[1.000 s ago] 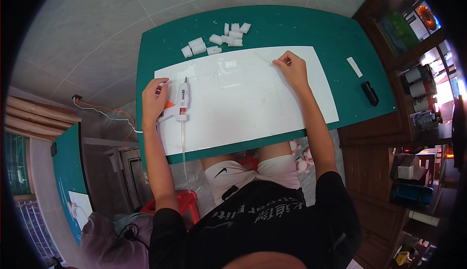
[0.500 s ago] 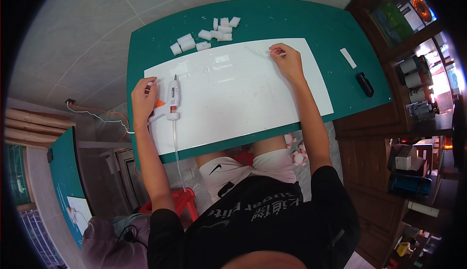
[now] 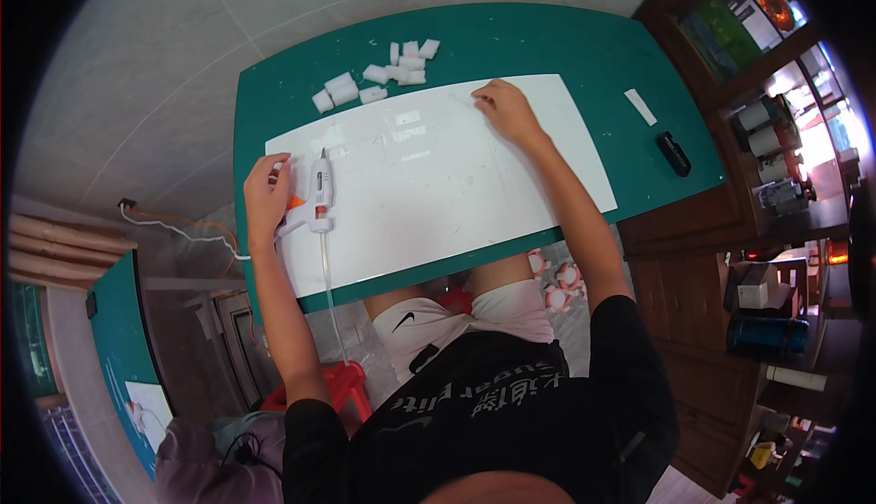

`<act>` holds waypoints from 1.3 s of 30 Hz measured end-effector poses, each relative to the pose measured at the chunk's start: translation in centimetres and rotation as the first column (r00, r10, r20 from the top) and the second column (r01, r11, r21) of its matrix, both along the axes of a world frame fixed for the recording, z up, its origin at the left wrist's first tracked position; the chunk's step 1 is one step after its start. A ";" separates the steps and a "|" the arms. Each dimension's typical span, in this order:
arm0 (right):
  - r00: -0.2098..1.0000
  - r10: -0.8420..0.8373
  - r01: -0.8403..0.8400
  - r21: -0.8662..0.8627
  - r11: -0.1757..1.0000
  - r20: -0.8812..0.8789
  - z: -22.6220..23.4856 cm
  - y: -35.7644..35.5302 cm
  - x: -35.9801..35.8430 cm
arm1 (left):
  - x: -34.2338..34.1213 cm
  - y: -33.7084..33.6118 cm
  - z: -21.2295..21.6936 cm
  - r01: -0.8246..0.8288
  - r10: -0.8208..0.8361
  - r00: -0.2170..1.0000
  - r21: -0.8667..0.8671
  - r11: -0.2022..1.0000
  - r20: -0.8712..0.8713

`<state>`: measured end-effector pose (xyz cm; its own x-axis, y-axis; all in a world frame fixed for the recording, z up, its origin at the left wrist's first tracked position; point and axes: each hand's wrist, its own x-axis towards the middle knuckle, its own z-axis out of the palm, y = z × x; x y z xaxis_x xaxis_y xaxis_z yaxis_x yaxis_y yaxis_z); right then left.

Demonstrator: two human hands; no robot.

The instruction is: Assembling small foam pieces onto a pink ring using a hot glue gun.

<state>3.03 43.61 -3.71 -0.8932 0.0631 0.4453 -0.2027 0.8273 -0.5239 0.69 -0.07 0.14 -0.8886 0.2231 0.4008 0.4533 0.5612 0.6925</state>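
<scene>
A white glue gun (image 3: 320, 196) with an orange trigger lies on the white board (image 3: 438, 194), its nozzle facing the far side. From its rear, a long clear glue stick (image 3: 330, 271) runs over the board's near edge. Just left of the gun, my left hand (image 3: 266, 196) rests at the board's left edge, fingers curled; a small whitish bit seems to show between them. Over the far right part of the board is my right hand (image 3: 505, 110), fingertips drawn together. Whatever it pinches, if anything, is too small to name.
Several white foam blocks (image 3: 342, 90) lie loosely beyond the board on the green table (image 3: 511, 39). To the right are a white strip (image 3: 641, 107) and a black object (image 3: 673, 154). A white cord (image 3: 196, 238) reaches the table from the left wall. A red stool (image 3: 342, 381) stands below.
My right hand has moved left across the far part of the board. My left hand and the glue gun have stayed in place; the whole view has shifted slightly.
</scene>
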 end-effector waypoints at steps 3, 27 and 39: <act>1.000 -0.014 0.014 -0.005 1.000 0.007 -0.6 0.1 -1.0 | -0.6 -0.4 -0.5 0.035 -0.035 0.999 0.008 0.999 -0.010; 0.990 -0.094 0.134 -0.532 0.836 0.101 -0.7 2.5 2.7 | -0.4 -1.2 -0.8 0.005 -0.007 0.999 -0.058 0.998 -0.041; 0.995 -0.093 0.098 -0.478 0.873 0.034 0.1 2.0 3.2 | -1.2 -2.0 -1.6 -0.017 0.013 0.999 -0.095 0.995 -0.049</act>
<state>6.21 45.59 -3.58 -0.8759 0.3515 0.3306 -0.1290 0.4897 -0.8623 -0.48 -2.10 -1.42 -0.8720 0.2493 0.4213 0.4763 0.6306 0.6128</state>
